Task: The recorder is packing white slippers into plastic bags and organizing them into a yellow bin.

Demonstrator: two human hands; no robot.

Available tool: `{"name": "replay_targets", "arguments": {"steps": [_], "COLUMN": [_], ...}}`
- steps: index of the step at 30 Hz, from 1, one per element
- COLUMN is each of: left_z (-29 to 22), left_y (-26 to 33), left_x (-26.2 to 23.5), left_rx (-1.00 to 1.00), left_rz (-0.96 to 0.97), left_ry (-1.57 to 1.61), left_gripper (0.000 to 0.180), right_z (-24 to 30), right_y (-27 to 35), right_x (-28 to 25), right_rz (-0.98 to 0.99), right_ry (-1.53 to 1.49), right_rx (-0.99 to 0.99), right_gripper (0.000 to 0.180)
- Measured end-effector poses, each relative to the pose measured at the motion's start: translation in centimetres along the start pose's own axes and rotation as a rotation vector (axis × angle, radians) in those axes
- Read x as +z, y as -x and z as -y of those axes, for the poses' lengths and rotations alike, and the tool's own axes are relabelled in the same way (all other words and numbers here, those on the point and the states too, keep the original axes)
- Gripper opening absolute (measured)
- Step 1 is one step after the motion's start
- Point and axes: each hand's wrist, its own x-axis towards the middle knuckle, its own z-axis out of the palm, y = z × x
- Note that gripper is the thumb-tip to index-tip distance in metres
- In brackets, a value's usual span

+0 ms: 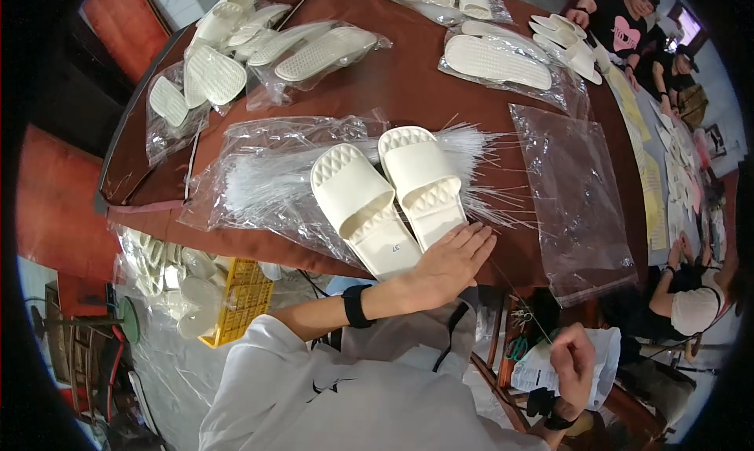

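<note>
A pair of cream slide sandals [393, 196] lies on the brown-covered table, toes pointing away from me. My left hand [449, 269] is flat across their heel ends, fingers stretched out and close together. Off the table's front edge, my right hand [573, 361] is closed, with a thin strand [528, 306] running from its fingers up toward my left hand. Under and behind the sandals spreads a bundle of thin white plastic strands [267, 180], partly in a clear bag. A flat clear plastic bag [577, 203] lies to the right, its near end over the edge.
Bagged slides [326, 54] lie at the far left, more bagged slides [499, 62] at the far right. Below the table's left side stands a yellow crate [239, 302] beside bagged slides. Green-handled scissors [516, 347] are below the front edge. Several people work along the right.
</note>
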Motion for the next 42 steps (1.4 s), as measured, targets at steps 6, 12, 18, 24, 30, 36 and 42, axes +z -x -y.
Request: {"name": "replay_targets", "arguments": {"steps": [6, 12, 18, 24, 30, 36, 42], "left_z": [0.8, -0.7, -0.2, -0.4, -0.1, 0.5, 0.9], "left_y": [-0.1, -0.5, 4.0, 9.2, 11.5, 12.3, 12.4], "left_x": [0.5, -3.0, -7.0, -8.6, -9.9, -8.7, -10.2], "left_rx": [0.034, 0.095, -0.196, -0.236, -0.299, -0.304, -0.339], "left_rz": [-0.153, -0.187, -0.068, 0.262, -0.023, 0.268, 0.302], "left_ry": [0.063, 0.254, 0.581, 1.011, 1.405, 1.373, 1.733], "left_gripper": [0.039, 0.022, 0.020, 0.072, 0.083, 0.061, 0.058], "right_z": [-3.3, -0.4, 1.6, 1.6, 1.5, 1.8, 1.3], "right_y": [1.2, 1.0, -1.8, -4.6, -6.5, -7.2, -8.6], "right_x": [-3.4, -2.5, 0.8, 3.9, 6.0, 6.2, 6.3], "right_rz": [0.432, 0.322, 0.064, 0.120, 0.161, 0.189, 0.134], "right_ry": [-1.034, -0.869, -0.525, -0.303, -0.130, -0.137, -0.186], "right_rx": [-0.276, -0.330, -0.226, -0.223, -0.274, -0.185, -0.147], "right_gripper": [0.028, 0.034, 0.017, 0.012, 0.008, 0.007, 0.008]}}
